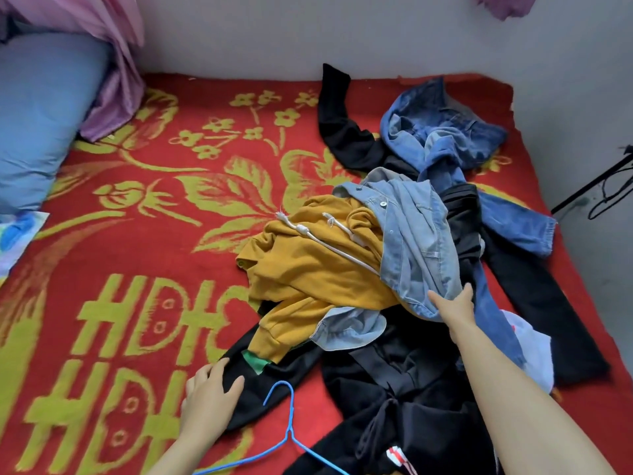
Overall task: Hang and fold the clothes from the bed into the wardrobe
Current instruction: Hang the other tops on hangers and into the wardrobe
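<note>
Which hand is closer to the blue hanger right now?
Left. The left hand rests on a black sleeve just left of the blue hanger; the right hand grips the denim shirt, farther up the pile.

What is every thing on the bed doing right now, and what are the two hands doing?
left hand, rests on the edge of the black clothes.
right hand, pinches the light denim jacket.
light denim jacket, crumpled, partly over the yellow hoodie.
yellow hoodie, crumpled, not folded.
blue jeans, twisted in a heap.
black clothes, spread out, not folded.
blue hanger, lying flat, nothing hung on it.
</note>
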`<state>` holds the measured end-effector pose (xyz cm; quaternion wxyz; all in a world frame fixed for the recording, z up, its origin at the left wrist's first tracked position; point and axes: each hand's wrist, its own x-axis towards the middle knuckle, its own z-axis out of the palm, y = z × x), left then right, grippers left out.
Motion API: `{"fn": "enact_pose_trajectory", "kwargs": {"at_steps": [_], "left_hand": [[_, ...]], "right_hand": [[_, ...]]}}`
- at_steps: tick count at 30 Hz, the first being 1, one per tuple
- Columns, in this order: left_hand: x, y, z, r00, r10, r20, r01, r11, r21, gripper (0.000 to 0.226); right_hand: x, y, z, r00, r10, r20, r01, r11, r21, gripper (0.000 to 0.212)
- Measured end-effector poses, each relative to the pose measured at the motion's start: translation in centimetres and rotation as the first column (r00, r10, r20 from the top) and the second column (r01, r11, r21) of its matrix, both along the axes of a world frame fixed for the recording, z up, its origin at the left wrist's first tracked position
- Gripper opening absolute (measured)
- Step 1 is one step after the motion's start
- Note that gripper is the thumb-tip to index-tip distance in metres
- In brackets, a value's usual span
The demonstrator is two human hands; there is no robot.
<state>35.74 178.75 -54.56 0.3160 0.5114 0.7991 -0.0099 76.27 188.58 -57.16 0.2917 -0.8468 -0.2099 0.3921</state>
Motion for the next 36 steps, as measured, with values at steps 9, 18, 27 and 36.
{"fn": "enact_pose_trajectory", "kwargs": {"at_steps": [9, 18, 27, 36], "left_hand": [[-0.3, -0.5, -0.7, 0.999, 0.010, 0.052, -0.009, 1.000, -0.020, 0.047], [-0.1, -3.4, 2.5, 0.983, -0.086, 0.165, 0.090, 0.996, -0.017, 0.044], [-5.1, -7.5, 4.4, 0.944, -0.151, 0.292, 0.146, 0.989, 0.040, 0.049], [-12.8, -6.7, 10.6, 0.810, -0.387, 0.441, 0.320, 0.921, 0.222, 0.055]], "right_hand": [[-4.1, -3.0, 1.1, 0.988, 0.048, 0.144, -0.063, 0.993, 0.097, 0.012], [-11.6, -12.7, 3.5, 0.993, -0.106, -0.060, 0.111, 0.990, 0.085, 0.009], [-14.7, -17.0, 11.3, 0.995, -0.051, 0.081, 0.037, 0.986, 0.162, 0.018], [-22.5, -15.7, 35.4, 0.942, -0.147, 0.300, -0.083, 0.767, 0.636, 0.040]]}}
